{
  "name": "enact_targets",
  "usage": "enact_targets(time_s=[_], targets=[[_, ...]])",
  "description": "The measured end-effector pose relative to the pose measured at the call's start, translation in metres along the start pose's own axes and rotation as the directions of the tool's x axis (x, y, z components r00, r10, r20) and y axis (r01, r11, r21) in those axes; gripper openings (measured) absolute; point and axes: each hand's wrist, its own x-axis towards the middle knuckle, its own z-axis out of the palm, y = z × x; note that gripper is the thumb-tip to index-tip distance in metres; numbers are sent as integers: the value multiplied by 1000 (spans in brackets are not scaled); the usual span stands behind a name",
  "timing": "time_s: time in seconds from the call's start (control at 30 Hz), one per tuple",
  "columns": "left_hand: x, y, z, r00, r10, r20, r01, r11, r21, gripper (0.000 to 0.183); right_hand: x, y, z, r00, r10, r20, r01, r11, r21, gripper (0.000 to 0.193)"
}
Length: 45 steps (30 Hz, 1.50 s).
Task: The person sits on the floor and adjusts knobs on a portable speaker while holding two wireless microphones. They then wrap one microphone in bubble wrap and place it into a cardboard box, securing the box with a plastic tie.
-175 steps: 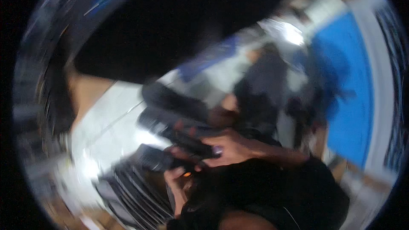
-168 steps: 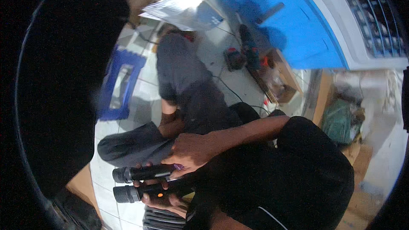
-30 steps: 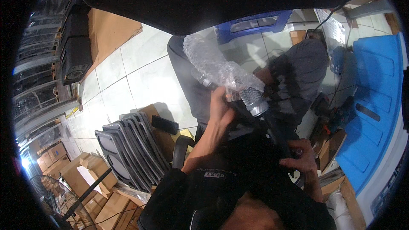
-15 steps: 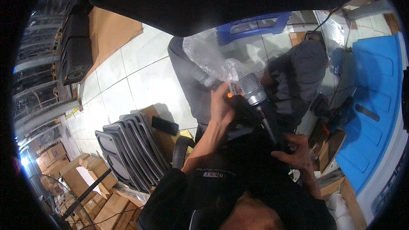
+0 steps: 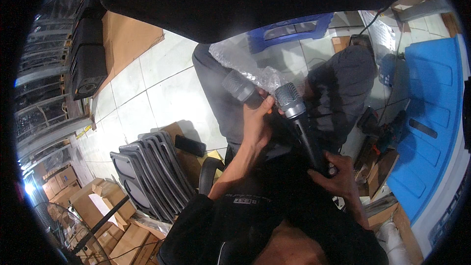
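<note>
My left hand (image 5: 257,121) is wrapped round the dull-headed microphone (image 5: 239,86); my right hand (image 5: 337,172) grips the silver-collared microphone (image 5: 308,142) by its tail, both above my lap (image 5: 219,110); they look stiff, fairly light, perhaps slick; barrels seem safest to hold, mesh dentable.

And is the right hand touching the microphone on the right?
Touching: the head view shows the right hand holding the right microphone by its lower end.

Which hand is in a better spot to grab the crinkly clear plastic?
Probably the left hand: it's nearer the clear plastic, though it holds one microphone. The right hand is farther back, gripping the bottom end of the other microphone.
</note>
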Motion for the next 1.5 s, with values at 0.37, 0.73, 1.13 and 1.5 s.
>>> enact_targets(time_s=[0.37,0.73,1.13,1.5], targets=[[7,-3,-6,968,-158,-196,118,972,-201,29,2,1,3,997,-69,42,72,993,-89,37],[-3,2,-4,992,-121,40,122,992,-24,19,-1,7,0,995,30,93,-21,995,-99,51],[-27,18,14,996,-81,49,64,960,271,19,41,-6,-7,987,-148,62,146,989,25,39],[-63,17,37,994,-109,16,92,903,420,25,74,-11,5,983,-51,-178,107,940,323,93]])
